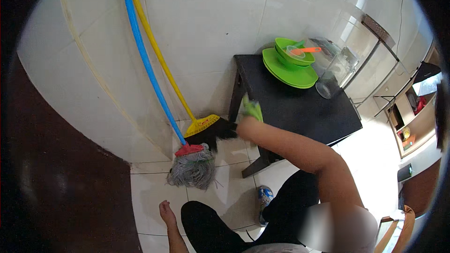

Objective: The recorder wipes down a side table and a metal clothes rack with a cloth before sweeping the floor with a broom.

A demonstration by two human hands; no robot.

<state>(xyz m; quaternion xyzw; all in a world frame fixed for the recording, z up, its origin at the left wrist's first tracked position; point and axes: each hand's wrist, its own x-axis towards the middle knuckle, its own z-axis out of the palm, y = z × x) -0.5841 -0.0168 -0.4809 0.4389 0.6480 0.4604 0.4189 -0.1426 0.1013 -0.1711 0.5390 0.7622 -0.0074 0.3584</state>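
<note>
My right hand [248,124], blurred, is at the left edge of a black table [299,112], closed around a light green cloth [254,108]. On the table's back part are green plates [277,72] with green bowls [306,59] stacked on them. A clear cup [293,52] and an orange-handled utensil [311,49] sit in the top bowl. Beside them a clear glass jar or pitcher [330,80] stands near the table's right side. Low at the left, over the floor, my left hand [166,212] holds nothing visible; its fingers look loosely curled.
A grey string mop [193,168] with a blue handle and a yellow broom [202,125] lean against the tiled wall, left of the table. A metal-legged stand [378,30] is behind the table at right. Wooden shelves [418,123] are farther right, with an orange chair [404,228] below.
</note>
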